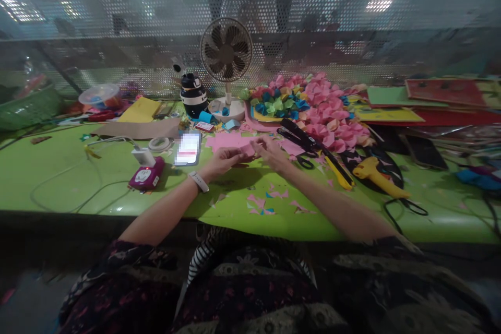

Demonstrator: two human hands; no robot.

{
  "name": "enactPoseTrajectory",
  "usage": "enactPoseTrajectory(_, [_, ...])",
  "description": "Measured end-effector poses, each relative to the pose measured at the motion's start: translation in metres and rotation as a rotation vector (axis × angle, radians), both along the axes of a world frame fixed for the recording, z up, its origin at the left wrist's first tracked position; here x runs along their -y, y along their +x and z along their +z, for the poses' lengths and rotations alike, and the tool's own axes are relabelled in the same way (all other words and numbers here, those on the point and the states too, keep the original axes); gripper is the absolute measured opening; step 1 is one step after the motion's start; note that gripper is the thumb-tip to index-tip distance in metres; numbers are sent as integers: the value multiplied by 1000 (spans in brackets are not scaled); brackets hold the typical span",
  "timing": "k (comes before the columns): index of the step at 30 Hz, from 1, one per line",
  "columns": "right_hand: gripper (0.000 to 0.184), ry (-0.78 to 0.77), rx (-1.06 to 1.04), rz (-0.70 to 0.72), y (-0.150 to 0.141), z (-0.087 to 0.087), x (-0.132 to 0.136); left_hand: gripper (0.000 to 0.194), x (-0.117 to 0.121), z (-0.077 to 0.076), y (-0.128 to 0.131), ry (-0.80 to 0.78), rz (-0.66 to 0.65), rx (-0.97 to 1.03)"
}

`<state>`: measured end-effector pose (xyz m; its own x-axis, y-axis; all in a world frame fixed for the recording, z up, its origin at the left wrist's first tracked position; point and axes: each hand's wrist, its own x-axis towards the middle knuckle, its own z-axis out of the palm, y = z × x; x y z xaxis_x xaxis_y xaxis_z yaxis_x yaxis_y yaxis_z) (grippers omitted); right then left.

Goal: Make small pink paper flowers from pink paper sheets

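Between my two hands is a small piece of pink paper [247, 148], held just above the green tabletop. My left hand [227, 159], with a pale watch on the wrist, pinches its left side. The fingers of my right hand [269, 152] close on its right edge. Right behind my hands lie flat pink paper sheets [227, 141]. Black-handled scissors [305, 162] rest to the right of my right hand, close to a yellow cutter knife [340, 172]. Pink and blue paper scraps [270, 201] are scattered in front.
A heap of folded pink paper flowers [329, 104] fills the back right. A yellow glue gun [378, 176] with its cord lies right. Behind stand a fan [227, 55] and a dark bottle [193, 96]. Leftward are a lit phone [188, 148] and a purple power socket [146, 175] with cables.
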<state>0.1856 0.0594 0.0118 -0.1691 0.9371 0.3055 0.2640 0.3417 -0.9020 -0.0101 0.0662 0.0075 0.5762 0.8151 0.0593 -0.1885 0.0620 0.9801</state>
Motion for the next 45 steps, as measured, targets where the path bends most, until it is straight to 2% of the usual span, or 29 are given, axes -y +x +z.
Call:
enactPoseTrajectory(3, [44,63,5,65,-1,-1,-1,50,2,2,0,-11,-35,-25])
enactPoseTrajectory(7, [38,181,0,50,-6,-1,4,52,5,5,-2,-47,-20,-112])
enactPoseTrajectory(12, [35,180,43,77,-10,1,9,60,6,6,-2,-22,-25,-221])
enactPoseTrajectory(16, [35,199,252,9,-8,3,9,62,4,6,-2,15,-38,-188])
enactPoseTrajectory(20, [35,202,457,78,-6,3,8,61,4,5,-3,30,-24,-172])
enactPoseTrajectory(26, [37,140,349,196,-6,6,10,53,2,8,-6,47,-92,-179])
enactPoseTrajectory(31, [34,140,394,206,-2,9,10,51,3,13,-8,-12,-214,-236])
enactPoseTrajectory(33, [33,148,377,191,-3,9,11,52,4,14,-7,-32,-198,-236])
enactPoseTrajectory(37, [35,177,324,87,-5,10,14,53,5,14,-5,-38,-56,-206])
enactPoseTrajectory(40, [35,125,296,105,-3,12,16,51,5,14,-5,-15,-63,-214])
enactPoseTrajectory(43, [33,-35,307,268,1,14,15,49,4,15,-9,-31,-227,-274])
enactPoseTrajectory(45, [30,-137,333,371,3,16,14,48,3,15,-13,-58,-292,-300])
